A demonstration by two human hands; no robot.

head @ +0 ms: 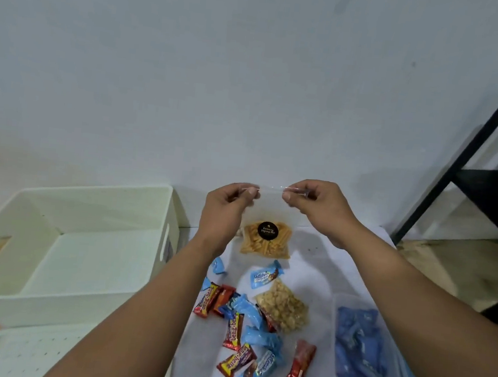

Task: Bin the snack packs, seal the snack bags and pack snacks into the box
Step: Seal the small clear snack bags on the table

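Note:
I hold up a clear zip bag of orange snack sticks (266, 241) with a round black label. My left hand (227, 210) pinches the left end of its top strip, and my right hand (316, 204) pinches the right end. Below it on the white table lies a second clear bag of pale puffed snacks (283, 307). Several red and blue snack packs (243, 333) are scattered around it. A large white box (62, 249) with handle slots stands open at the left, nothing visible inside. At the right, a clear bin (363, 351) holds several blue packs.
A white perforated lid or tray (25, 355) lies at the lower left, in front of the box. A black metal shelf frame (472, 167) stands at the far right on a wooden floor. The wall is close behind the table.

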